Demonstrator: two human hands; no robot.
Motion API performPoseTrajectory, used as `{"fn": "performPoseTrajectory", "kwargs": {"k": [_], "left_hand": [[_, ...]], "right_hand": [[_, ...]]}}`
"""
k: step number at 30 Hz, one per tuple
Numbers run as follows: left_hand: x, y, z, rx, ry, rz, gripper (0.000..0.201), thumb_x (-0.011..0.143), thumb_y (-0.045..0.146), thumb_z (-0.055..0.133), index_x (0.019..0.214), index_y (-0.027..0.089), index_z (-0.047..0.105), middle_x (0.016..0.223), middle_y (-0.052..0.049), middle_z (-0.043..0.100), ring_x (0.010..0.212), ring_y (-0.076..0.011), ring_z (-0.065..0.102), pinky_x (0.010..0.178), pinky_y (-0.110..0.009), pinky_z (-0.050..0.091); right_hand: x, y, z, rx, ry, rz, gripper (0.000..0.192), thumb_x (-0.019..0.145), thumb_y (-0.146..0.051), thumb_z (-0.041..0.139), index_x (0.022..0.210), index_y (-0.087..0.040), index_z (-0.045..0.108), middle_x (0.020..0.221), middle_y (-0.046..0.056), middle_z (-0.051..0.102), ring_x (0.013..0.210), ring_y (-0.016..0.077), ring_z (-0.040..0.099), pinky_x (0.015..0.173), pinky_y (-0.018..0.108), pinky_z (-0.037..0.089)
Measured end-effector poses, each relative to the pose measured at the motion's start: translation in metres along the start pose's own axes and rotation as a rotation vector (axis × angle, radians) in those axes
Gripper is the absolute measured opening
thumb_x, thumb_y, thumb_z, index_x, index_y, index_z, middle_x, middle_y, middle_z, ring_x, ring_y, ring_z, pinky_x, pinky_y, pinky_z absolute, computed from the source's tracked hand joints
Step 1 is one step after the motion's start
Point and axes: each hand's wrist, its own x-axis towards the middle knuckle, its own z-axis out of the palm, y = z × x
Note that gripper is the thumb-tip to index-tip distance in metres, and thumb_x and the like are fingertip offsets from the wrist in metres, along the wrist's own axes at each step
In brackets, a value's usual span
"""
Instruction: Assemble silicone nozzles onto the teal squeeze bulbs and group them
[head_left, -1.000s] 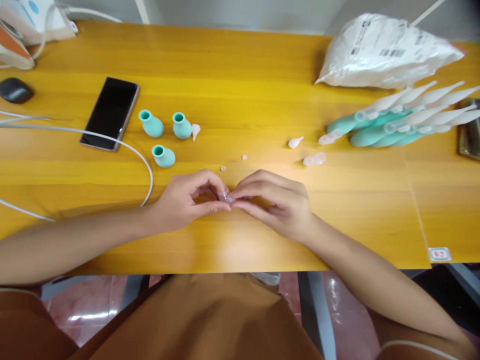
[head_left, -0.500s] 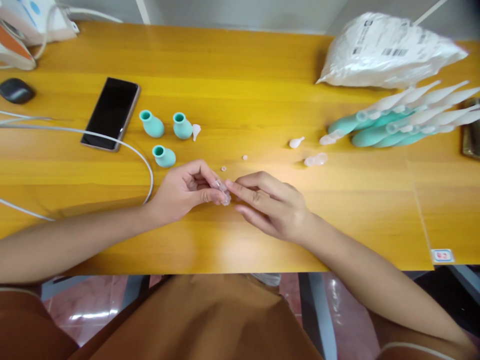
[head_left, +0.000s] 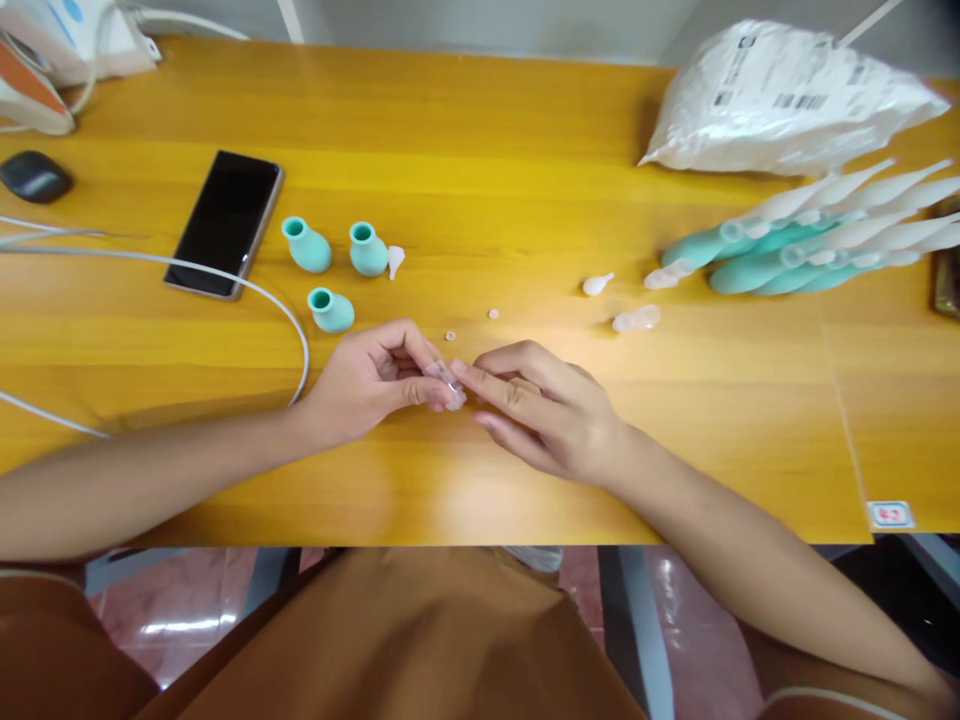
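A black smartphone [head_left: 225, 224] is lying face up on the yellow wooden table [head_left: 480, 130], with a white cable [head_left: 225, 283] curving past its near edge. Three small teal rubber bulbs [head_left: 334, 266] are sitting just beside the phone. Far right, a pile of teal bulbs with clear plastic tips [head_left: 817, 245] is resting near a crumpled white plastic bag [head_left: 780, 100]. A dark oval object [head_left: 34, 176] is lying at the left edge.

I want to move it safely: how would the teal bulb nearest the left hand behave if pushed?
The teal bulb lies on its side and looks rounded, so it would probably roll. It appears small and rubbery, likely light and squashy, not fragile.
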Motion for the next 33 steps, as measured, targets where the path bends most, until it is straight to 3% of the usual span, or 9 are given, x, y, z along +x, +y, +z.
{"fn": "performPoseTrajectory", "kwargs": {"k": [8,15,22,25,29,33], "left_hand": [[0.0,0.0,0.0,-0.004,-0.018,0.008,0.044,0.091,0.043,0.099,0.089,0.018,0.063,0.091,-0.005,0.086,0.075,-0.016,0.083,0.07,-0.026,0.071],[-0.001,0.003,0.004,-0.1,0.002,-0.03,0.041,0.089,0.036,0.102,0.088,0.015,0.066,0.086,-0.003,0.084,0.075,-0.0135,0.083,0.067,-0.018,0.069],[0.0,0.004,0.006,-0.181,0.025,-0.037,0.047,0.087,0.033,0.103,0.098,0.018,0.06,0.087,-0.001,0.084,0.076,-0.015,0.085,0.065,-0.019,0.07],[0.001,0.006,0.005,-0.181,0.025,-0.02,0.05,0.087,0.035,0.103,0.101,0.019,0.057,0.086,0.001,0.083,0.074,-0.0148,0.084,0.062,-0.019,0.069],[0.001,0.005,0.004,-0.139,0.01,0.003,0.043,0.095,0.04,0.097,0.099,0.019,0.059,0.084,-0.001,0.081,0.075,-0.0143,0.082,0.062,-0.019,0.066],[0.001,0.001,0.003,-0.112,0.008,0.045,0.037,0.099,0.04,0.092,0.1,0.019,0.062,0.087,-0.002,0.079,0.075,-0.0137,0.078,0.065,-0.021,0.065]], "right_hand": [[-0.001,0.001,0.0,-0.069,-0.018,-0.04,0.076,0.109,-0.021,0.071,0.178,-0.017,0.04,0.118,0.015,0.076,0.101,0.0247,0.075,0.084,0.038,0.07],[0.001,0.0,0.0,-0.012,-0.025,-0.027,0.074,0.109,-0.024,0.072,0.177,-0.017,0.043,0.119,0.015,0.075,0.101,0.0251,0.076,0.083,0.038,0.07],[0.003,-0.003,-0.003,0.146,0.043,0.217,0.047,0.112,-0.018,0.065,0.158,-0.024,0.061,0.121,0.011,0.076,0.092,0.0197,0.076,0.084,0.036,0.068],[0.003,-0.002,0.002,0.069,-0.007,0.21,0.033,0.111,-0.023,0.068,0.144,-0.018,0.066,0.122,0.013,0.076,0.09,0.0201,0.076,0.08,0.035,0.068],[0.003,-0.003,0.012,-0.028,-0.157,0.152,0.033,0.112,-0.04,0.072,0.132,-0.014,0.07,0.122,0.017,0.075,0.098,0.0253,0.078,0.082,0.04,0.07],[0.003,-0.003,0.019,-0.097,-0.21,0.117,0.018,0.115,-0.031,0.064,0.121,-0.017,0.074,0.117,0.014,0.076,0.098,0.0236,0.077,0.084,0.039,0.07]]}}
